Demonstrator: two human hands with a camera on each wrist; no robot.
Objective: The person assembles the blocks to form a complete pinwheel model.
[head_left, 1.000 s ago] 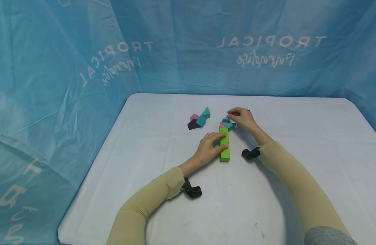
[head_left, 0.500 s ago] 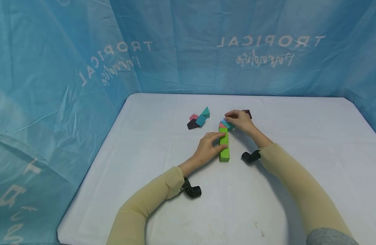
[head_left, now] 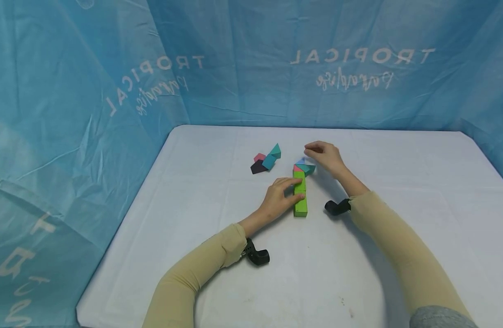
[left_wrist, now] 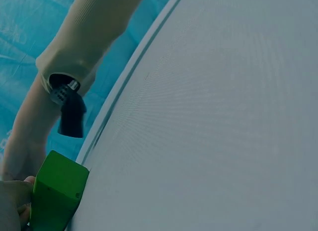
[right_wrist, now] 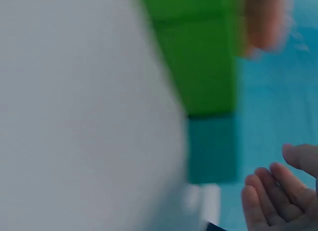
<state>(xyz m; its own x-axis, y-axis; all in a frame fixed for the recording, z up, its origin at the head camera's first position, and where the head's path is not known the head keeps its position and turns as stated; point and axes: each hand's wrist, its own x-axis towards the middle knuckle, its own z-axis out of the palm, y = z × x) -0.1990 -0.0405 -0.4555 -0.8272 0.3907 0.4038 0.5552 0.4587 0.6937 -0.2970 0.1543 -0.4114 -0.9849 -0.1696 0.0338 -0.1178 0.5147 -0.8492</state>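
Two green blocks lie end to end in a row on the white table. My left hand rests on them from the left, thumb and fingertips over their tops. At the far end of the row sit a pink piece, a teal piece and a light blue triangular block. My right hand hovers to the right of the blue block, apart from it. Its fingers hang loosely curled with nothing between them in the right wrist view.
To the left of the row lies a loose cluster: a pink block, a black block, a teal block and a teal triangular piece. A blue curtain stands behind the white table.
My right hand reached onto the blue block, then withdrew up and right, leaving it against the teal piece. A dark block seen behind the right hand earlier is now out of sight. Left hand unmoved.
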